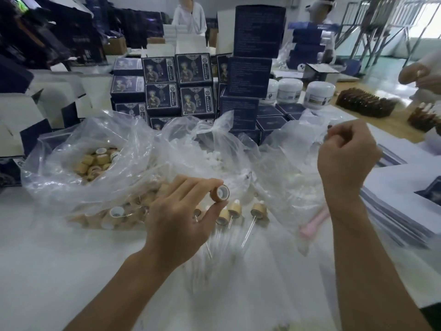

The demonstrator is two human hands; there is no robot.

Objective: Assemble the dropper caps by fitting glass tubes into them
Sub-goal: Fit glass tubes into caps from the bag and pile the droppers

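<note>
The curled right hand (347, 154) hides whatever its fingers pinch; only a blurred sliver shows. Clear glass tubes (216, 244) on the near white tabletop (71, 259) smear into streaks. The right edge cuts off the far person's hand (421, 76) and the stacked white sheets (403, 211).

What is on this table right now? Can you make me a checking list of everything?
Surface: white table, bare near the camera.
Job's things: bamboo cap pinched in the left hand; finished droppers with glass tubes lying behind it; bag of bamboo caps; bag of white bulbs.
Clutter: dark blue boxes, white jars, paper stack, pink object under plastic.
Fingers: right hand raised, curled; what it holds cannot be told.
Cables: nothing seen.
Surroundings: other people working, brown bottles.
</note>
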